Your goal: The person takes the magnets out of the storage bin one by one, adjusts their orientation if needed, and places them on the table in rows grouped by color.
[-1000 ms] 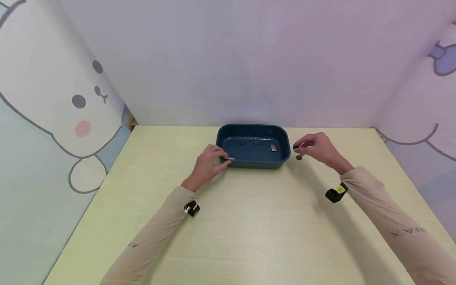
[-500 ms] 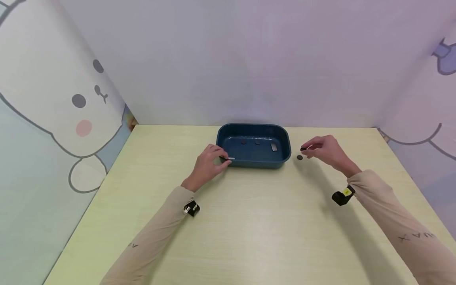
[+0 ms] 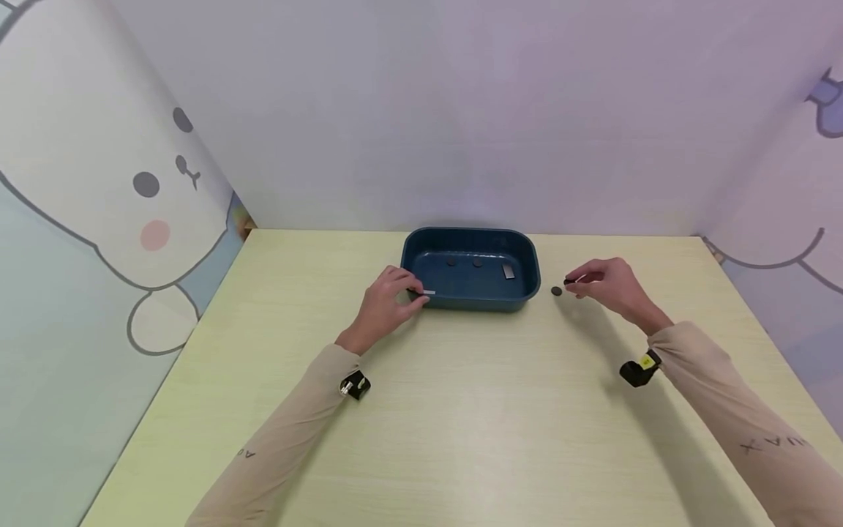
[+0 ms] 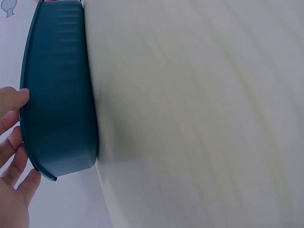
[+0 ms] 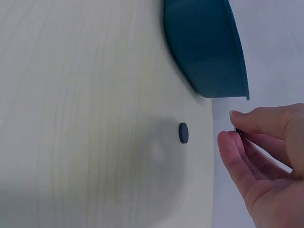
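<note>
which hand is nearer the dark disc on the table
Right: the right hand is just beside the disc; the left hand is at the near-left corner of the blue tray.

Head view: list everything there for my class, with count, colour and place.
Table: 1, pale yellow, foreground
Rectangular tub: 1, dark blue, on table
Discs: 2, dark, inside tub
Rectangular piece: 1, grey, inside tub
Loose disc: 1, dark, on table beside tub
Pinched piece: 1, black, in right grip
Strip: 1, white, by left grip
Back wall: 1, lilac, behind table
Cartoon panels: 2, pale, either side
Wrist cameras: 2, black, on sleeves
Sleeves: 2, beige, over table
Left grip: 1, bare, tub's rim
Right grip: 1, bare, right of tub
</note>
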The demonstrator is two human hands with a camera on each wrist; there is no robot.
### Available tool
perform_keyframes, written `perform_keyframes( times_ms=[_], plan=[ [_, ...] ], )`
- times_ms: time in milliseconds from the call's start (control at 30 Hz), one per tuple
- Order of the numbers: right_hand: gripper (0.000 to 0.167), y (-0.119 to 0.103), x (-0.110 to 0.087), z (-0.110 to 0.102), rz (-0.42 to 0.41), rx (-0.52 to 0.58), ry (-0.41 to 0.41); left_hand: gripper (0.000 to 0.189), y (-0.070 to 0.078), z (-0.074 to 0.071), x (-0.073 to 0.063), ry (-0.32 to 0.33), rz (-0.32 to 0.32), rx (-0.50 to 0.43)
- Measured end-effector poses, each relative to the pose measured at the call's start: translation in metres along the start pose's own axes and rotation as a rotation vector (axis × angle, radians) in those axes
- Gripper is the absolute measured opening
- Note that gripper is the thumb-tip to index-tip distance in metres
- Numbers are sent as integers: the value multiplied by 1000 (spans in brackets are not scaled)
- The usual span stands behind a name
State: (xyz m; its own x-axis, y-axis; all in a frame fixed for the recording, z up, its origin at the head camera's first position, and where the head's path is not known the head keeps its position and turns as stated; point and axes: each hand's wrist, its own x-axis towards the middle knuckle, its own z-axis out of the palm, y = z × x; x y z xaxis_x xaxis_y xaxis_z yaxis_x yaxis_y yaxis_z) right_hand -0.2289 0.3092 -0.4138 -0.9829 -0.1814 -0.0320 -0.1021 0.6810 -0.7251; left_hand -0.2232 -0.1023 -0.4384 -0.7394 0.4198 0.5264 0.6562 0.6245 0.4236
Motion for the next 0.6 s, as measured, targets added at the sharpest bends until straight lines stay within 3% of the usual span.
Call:
perform_keyframes(
  times_ms=[600],
  plan=[
    [25, 14, 4, 8, 27, 28, 12, 13, 0, -1, 0, 9, 13, -12]
  ],
)
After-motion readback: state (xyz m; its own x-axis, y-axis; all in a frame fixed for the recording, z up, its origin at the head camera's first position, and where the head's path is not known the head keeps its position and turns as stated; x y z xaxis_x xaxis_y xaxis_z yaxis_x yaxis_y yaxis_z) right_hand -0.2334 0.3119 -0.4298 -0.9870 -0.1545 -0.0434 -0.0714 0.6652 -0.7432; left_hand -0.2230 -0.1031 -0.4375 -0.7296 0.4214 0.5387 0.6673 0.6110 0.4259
